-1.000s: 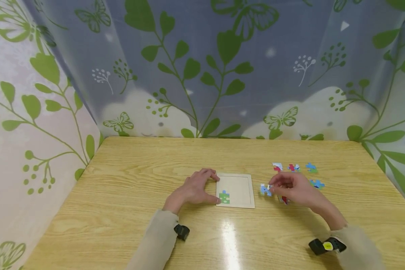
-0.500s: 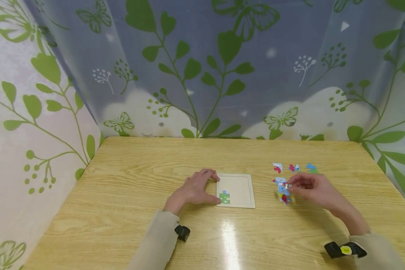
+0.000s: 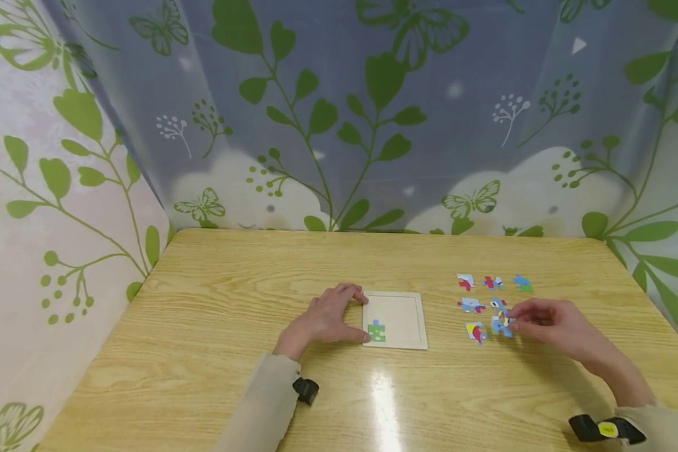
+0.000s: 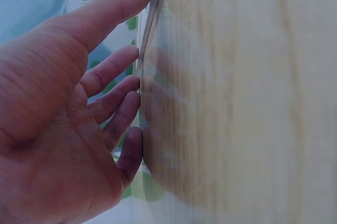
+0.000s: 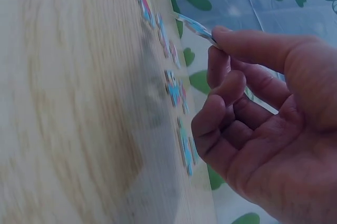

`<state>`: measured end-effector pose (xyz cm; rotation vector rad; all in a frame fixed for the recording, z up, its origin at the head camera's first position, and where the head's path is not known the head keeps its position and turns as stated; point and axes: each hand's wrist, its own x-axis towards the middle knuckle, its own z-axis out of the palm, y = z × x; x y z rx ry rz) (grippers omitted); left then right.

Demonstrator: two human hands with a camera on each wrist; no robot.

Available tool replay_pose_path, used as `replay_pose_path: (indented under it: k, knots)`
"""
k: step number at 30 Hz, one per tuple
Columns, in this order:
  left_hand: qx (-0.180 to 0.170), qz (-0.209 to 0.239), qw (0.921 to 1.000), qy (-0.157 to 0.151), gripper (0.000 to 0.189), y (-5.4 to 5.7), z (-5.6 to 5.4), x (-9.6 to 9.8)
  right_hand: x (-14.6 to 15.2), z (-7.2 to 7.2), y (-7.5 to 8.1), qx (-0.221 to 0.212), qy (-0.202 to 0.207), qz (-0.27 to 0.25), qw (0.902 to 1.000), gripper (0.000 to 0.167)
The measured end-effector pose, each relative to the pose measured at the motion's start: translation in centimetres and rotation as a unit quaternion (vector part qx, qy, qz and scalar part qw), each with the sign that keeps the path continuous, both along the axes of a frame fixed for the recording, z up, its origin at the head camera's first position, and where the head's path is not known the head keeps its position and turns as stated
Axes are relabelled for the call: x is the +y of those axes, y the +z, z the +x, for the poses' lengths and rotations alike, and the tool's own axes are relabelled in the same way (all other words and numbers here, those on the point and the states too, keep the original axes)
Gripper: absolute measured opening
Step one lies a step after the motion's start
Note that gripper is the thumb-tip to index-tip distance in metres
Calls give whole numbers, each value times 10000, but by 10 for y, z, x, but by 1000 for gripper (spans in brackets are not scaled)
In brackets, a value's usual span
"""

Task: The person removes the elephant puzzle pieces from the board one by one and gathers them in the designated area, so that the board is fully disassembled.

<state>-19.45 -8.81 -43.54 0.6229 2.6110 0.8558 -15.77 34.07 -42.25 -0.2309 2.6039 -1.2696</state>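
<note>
My right hand pinches a blue-and-white jigsaw puzzle piece between thumb and forefinger, held above the table; its other fingers are curled in. My left hand spans the left side of a square wooden puzzle tray, thumb at the near left corner and fingertips at the far left one. A green puzzle piece with a blue tab lies in the tray's near left corner. Right of the tray, loose pieces lie in rows, among them a yellow-and-red piece and a blue piece with red.
At the back of the loose group are a white-and-red piece, a red-and-blue piece and a blue-and-green piece. The wooden table ends at a patterned curtain. My right hand hides part of the group.
My right hand has moved right with the pinched puzzle piece, from beside the tray to over the loose pieces, uncovering those on their left. The left hand and tray have stayed put.
</note>
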Motion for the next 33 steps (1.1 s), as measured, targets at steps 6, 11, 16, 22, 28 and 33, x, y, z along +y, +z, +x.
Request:
replay_pose_path:
  k: [6, 11, 16, 22, 28, 33]
  knots:
    - [28, -10, 10000, -31, 62, 1, 1, 0, 9, 0, -2, -23, 44, 53, 10000, 30]
    - [38, -24, 10000, -30, 62, 1, 1, 0, 13, -1, -5, -213, 81, 155, 9996, 31]
    - [19, -11, 10000, 0, 62, 1, 1, 0, 15, -2, -9, -239, 97, 265, 9993, 30]
    - [25, 1, 10000, 11, 61, 0, 0, 1, 16, -3, -12, -305, 103, 289, 9991, 30]
    - [32, -36, 10000, 11, 61, -1, 0, 1, 17, -4, -16, -205, 116, 363, 9991, 27]
    - [37, -28, 10000, 22, 61, -1, 0, 1, 17, -5, -17, -137, 69, 506, 9986, 26]
